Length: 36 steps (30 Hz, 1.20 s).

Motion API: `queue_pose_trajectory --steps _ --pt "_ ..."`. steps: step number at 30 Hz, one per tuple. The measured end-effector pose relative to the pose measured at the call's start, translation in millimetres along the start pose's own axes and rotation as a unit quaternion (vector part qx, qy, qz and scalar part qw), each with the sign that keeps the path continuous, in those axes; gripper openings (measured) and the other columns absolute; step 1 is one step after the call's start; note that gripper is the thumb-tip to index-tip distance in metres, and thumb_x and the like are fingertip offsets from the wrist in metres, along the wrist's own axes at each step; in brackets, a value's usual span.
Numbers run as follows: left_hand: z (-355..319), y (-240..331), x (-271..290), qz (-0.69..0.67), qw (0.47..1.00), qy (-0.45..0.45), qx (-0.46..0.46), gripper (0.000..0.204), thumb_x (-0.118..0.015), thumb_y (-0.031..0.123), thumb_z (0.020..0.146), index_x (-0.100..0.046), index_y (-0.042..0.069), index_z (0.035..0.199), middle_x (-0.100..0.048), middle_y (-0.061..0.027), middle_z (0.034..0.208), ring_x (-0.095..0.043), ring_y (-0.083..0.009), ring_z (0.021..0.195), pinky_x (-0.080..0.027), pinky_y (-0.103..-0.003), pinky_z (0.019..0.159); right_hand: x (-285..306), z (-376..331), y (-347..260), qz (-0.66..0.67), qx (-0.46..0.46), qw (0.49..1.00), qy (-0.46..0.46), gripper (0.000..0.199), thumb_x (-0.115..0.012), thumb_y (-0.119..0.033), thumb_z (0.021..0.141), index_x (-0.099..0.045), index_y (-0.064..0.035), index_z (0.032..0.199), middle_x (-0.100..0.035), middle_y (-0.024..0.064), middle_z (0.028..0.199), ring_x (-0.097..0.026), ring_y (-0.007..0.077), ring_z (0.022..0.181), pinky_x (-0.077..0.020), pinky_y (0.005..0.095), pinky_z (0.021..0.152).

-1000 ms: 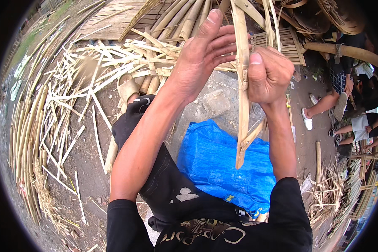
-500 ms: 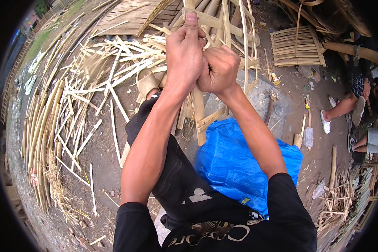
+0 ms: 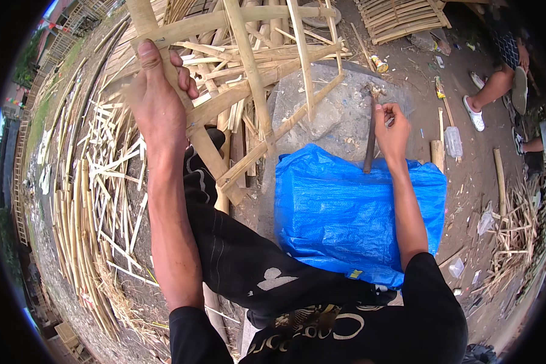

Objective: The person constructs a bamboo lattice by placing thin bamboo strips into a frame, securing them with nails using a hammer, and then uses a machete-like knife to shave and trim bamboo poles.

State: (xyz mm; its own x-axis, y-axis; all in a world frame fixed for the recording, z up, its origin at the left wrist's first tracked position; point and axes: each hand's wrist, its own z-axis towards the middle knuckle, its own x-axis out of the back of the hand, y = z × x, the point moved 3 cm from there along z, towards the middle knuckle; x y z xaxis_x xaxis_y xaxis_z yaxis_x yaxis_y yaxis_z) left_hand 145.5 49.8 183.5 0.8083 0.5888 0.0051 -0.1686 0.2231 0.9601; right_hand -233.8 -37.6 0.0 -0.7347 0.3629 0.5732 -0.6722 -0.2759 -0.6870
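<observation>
Bamboo slat (image 3: 164, 67) under left hand's (image 3: 158, 103) curled fingers (image 3: 185, 76).

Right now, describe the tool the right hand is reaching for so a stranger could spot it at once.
Find the bright blue tarp on the ground. At its top edge the right hand touches a dark hammer, whose handle runs up onto the grey stone slab. It is the only dark, straight stick there; everything around it is pale bamboo.

An open dirt yard (image 3: 461, 182) in daylight, strewn with split bamboo strips (image 3: 91, 200) and scraps. A blue tarp (image 3: 346, 212) lies by a flat stone (image 3: 327, 109), while a slatted bamboo panel (image 3: 400, 18) rests beyond a plastic bottle (image 3: 453, 142).
</observation>
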Motion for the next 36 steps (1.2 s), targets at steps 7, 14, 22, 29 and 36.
queue_pose_trajectory --steps 7,14,22,29,36 --pt "2 7 -8 0.013 0.997 0.066 -0.036 0.060 -0.047 0.059 0.101 -0.057 0.000 0.100 -0.054 -0.0050 0.081 -0.045 -0.0129 0.062 -0.041 -0.028 0.058 26 -16 78 -0.076 -0.266 0.960 -0.045 0.049 -0.067 -0.047 0.091 -0.067 0.0015 0.084 -0.070 0.0189 0.080 -0.068 0.0340 0.076 -0.0524 0.0442 0.071" --pt "7 -1 -8 0.021 0.996 0.045 -0.069 0.056 -0.048 0.054 0.102 -0.053 -0.002 0.105 -0.052 -0.0060 0.088 -0.046 -0.0132 0.065 -0.041 -0.028 0.056 -16 -40 85 -0.116 -0.289 0.900 -0.306 0.054 -0.065 -0.051 0.089 -0.072 0.0021 0.092 -0.071 0.0271 0.092 -0.069 0.0434 0.093 -0.0536 0.0504 0.085" --pt "9 -2 -10 0.057 0.996 0.054 -0.051 0.057 -0.050 0.056 0.101 -0.054 -0.001 0.099 -0.053 -0.0055 0.082 -0.047 -0.0128 0.063 -0.042 -0.027 0.055 -19 -37 83 -0.056 -0.245 0.924 -0.287 0.046 -0.068 -0.040 0.090 -0.069 0.0043 0.080 -0.067 0.0219 0.068 -0.070 0.0374 0.068 -0.0516 0.0465 0.067" --pt "6 5 -16 0.045 0.996 0.033 -0.065 0.059 -0.045 0.060 0.101 -0.054 0.002 0.089 -0.044 -0.0023 0.065 -0.044 -0.0124 0.057 -0.041 -0.025 0.051 -18 -38 83 -0.047 -0.230 0.931 -0.281 0.045 -0.068 -0.038 0.091 -0.067 0.0050 0.077 -0.065 0.0219 0.066 -0.069 0.0357 0.065 -0.0512 0.0458 0.065" --pt "1 0 -14 0.076 0.994 0.053 -0.060 0.062 -0.042 0.059 0.102 -0.054 0.001 0.086 -0.041 -0.0015 0.060 -0.044 -0.0112 0.047 -0.041 -0.026 0.043 -23 -39 82 -0.058 -0.205 0.936 -0.280 0.045 -0.069 -0.037 0.091 -0.064 0.0056 0.076 -0.064 0.0209 0.065 -0.068 0.0342 0.063 -0.0497 0.0456 0.062"
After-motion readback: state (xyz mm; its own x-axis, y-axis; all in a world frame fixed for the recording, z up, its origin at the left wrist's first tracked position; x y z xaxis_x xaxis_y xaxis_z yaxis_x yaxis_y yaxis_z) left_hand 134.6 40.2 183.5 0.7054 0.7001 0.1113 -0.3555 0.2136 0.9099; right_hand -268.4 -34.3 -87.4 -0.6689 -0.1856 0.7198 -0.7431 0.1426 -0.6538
